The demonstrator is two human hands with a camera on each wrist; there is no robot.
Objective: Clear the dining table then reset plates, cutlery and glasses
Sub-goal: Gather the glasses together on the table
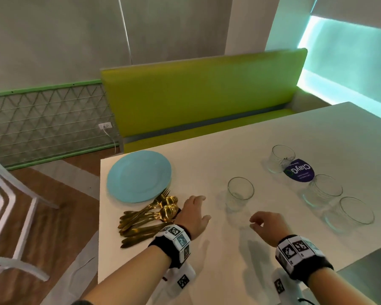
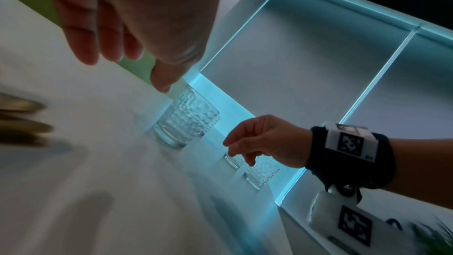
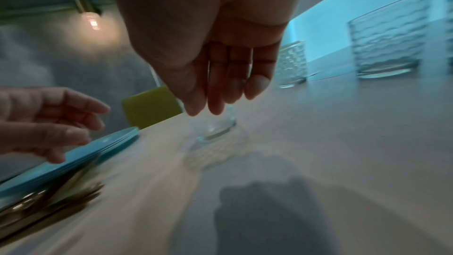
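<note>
Both grips empty; gold cutlery (image 1: 149,216) handles toward table's (image 1: 229,249) near-left edge.

The gold cutlery (image 2: 22,117) is smeared by blur in both wrist views. A further glass (image 2: 234,160) is partly hidden behind the right hand (image 2: 267,143). The sticker's (image 1: 299,170) small print cannot be read.
</note>
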